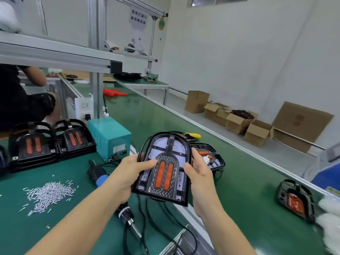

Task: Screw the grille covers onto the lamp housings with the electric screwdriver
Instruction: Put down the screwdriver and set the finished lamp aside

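Observation:
I hold a black arch-shaped lamp housing [166, 162], with its grille cover and two orange lenses, up above the green bench. My left hand [127, 173] grips its left edge, thumb laid on the front. My right hand [197, 173] grips its right edge. The electric screwdriver [127, 214] lies on the mat under my left forearm, bit pointing toward me, partly hidden. A heap of silver screws [48, 195] lies at the left. Another open housing [211, 157] lies behind my right hand.
Two stacks of lamps [51, 144] stand at the back left beside a teal power box [110, 137]. One lamp [296, 199] lies on the conveyor belt at right, near white-gloved hands [329, 216]. Black cables trail below. Another person sits far left.

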### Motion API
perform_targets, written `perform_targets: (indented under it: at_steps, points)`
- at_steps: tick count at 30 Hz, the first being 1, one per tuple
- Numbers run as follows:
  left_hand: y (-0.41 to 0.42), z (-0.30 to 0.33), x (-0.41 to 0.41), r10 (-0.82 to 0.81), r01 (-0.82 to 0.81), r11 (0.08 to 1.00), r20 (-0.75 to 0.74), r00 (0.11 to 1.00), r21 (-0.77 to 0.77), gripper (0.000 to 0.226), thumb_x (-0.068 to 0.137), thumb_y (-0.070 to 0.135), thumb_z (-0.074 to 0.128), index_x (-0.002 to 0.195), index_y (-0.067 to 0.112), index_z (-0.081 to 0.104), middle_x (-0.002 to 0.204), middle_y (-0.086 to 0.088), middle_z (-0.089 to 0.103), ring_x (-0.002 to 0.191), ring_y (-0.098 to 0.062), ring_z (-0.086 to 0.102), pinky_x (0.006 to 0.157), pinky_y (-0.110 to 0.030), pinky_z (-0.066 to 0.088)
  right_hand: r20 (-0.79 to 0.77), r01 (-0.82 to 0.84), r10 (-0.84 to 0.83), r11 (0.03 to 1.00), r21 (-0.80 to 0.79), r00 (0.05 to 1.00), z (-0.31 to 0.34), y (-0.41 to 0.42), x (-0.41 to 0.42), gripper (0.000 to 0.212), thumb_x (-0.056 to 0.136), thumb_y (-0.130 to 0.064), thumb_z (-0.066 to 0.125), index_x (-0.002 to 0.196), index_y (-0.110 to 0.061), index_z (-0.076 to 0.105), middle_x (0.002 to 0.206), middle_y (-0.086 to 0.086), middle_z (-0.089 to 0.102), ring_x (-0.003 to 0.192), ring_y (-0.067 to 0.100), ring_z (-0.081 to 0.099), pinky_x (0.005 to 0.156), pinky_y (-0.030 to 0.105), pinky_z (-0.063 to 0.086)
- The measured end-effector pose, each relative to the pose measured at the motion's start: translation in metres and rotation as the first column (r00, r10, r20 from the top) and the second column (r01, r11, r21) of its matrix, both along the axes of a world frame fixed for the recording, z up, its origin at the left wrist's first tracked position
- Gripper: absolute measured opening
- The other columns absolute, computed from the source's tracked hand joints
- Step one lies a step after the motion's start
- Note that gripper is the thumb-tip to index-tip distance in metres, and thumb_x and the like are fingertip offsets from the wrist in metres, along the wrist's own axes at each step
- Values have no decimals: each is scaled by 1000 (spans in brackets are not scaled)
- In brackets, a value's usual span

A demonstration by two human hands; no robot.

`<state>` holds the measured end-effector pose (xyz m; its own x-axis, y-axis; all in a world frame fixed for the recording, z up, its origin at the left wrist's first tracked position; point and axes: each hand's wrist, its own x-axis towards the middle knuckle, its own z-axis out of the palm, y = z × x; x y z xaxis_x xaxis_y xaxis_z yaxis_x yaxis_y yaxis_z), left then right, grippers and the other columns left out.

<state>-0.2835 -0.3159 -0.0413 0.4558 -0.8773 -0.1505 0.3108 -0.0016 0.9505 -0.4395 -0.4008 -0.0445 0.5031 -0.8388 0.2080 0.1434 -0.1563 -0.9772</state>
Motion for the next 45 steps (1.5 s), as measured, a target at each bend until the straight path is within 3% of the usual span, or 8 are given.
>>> perform_targets:
  at_steps: [12,16,20,24,32,38,42,45]
  points:
    - [-74,24,-21,21,-23,999,-34,999,-44,34,87,4,63,120,2,56,97,-10,71,77,-23,65,71,-34,52,-48,262,-260,965,33,964,29,-64,-4,48,101,3,36,145,-13,43,137,0,57,123,19,57,106,43,46]
    - [-91,37,-13,39,-50,995,-127,991,-90,69,86,-6,59,145,9,27,97,0,62,80,-21,62,69,-37,51,-89,306,-303,952,18,949,53,-91,8,40,102,0,34,126,-22,56,98,-12,64,89,15,65,90,46,55]
    - [-93,37,-2,72,-96,991,-226,972,-98,65,87,-15,50,144,9,30,117,-13,59,84,-27,63,65,-40,54,-147,266,-264,964,0,953,59,-100,25,38,101,0,34,109,-30,57,103,-1,66,103,34,65,90,56,53]
    - [-84,19,10,151,-159,987,-190,970,-27,51,88,-16,45,132,10,43,108,-19,63,76,-27,63,60,-38,55,-224,181,-182,983,-28,957,44,-99,41,49,103,-7,38,150,-18,35,150,4,43,124,27,54,107,49,43]
    - [-57,-26,14,289,-283,956,-86,953,75,33,88,1,59,113,23,55,81,-4,68,61,-19,65,53,-32,54,-302,55,-52,999,-1,952,6,-75,49,51,103,-3,36,151,-18,33,149,-4,42,128,11,44,110,30,35]
    - [-49,-22,7,279,-279,960,50,959,-23,32,87,10,65,108,34,61,111,-7,67,108,-25,62,103,-48,41,-230,101,-129,986,-129,965,9,-62,39,51,103,-8,39,150,-26,34,139,-18,49,108,-13,45,106,21,38]
    - [-59,-9,-10,149,-142,987,102,984,-78,36,86,8,66,114,28,60,104,-7,71,86,-17,68,80,-33,51,-124,254,-264,963,-91,956,10,-62,11,46,100,-1,39,133,-32,46,109,-34,55,102,-19,56,87,5,45]
    - [-71,-3,-33,43,-37,996,68,997,-78,46,83,-2,65,122,17,50,102,-4,70,77,-16,68,65,-30,50,-112,372,-370,928,-6,922,4,-70,-18,48,101,-3,40,145,-21,43,137,-13,53,121,2,53,107,28,42]
